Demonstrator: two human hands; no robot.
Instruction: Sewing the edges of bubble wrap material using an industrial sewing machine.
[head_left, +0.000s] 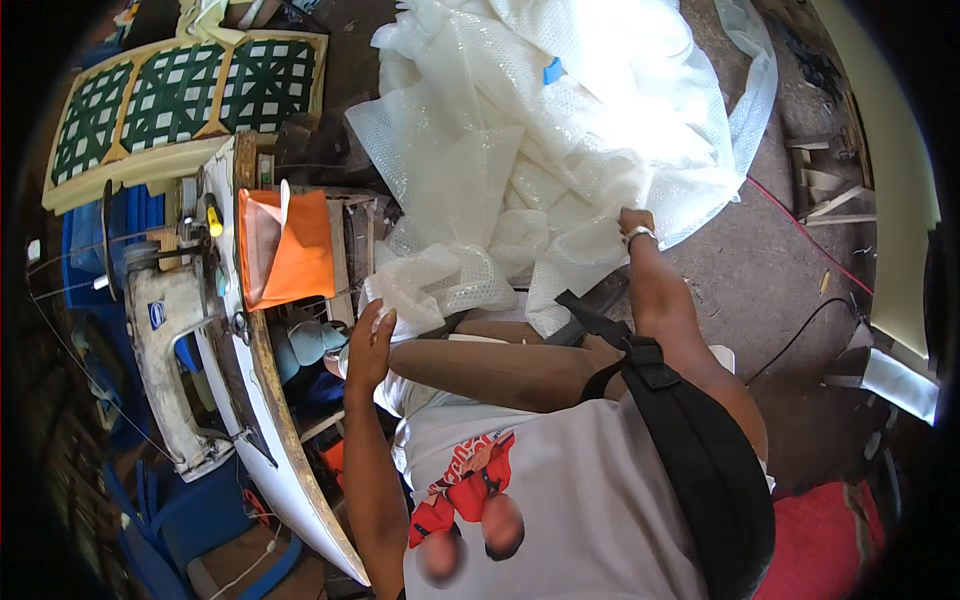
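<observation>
A large crumpled heap of clear bubble wrap (450, 200) spreads over the floor in front of me and reaches my knees. My right hand (637, 222), with a bracelet at the wrist, is closed on a gathered fold of it at the heap's right side. My left hand (370, 345) is at the near left edge of the wrap, beside my knee. Its fingers point up, slightly apart, against the sheet's edge, and I see nothing gripped in them. A small blue piece (553, 70) lies on top of the heap.
On my left stands a sewing machine (165, 350) on a white worn-edged table (270, 400), with an orange fabric piece (290, 250) on it. Beyond is a frame with green webbing (175, 95). A red cable (800, 225) and wood scraps (830, 200) lie right.
</observation>
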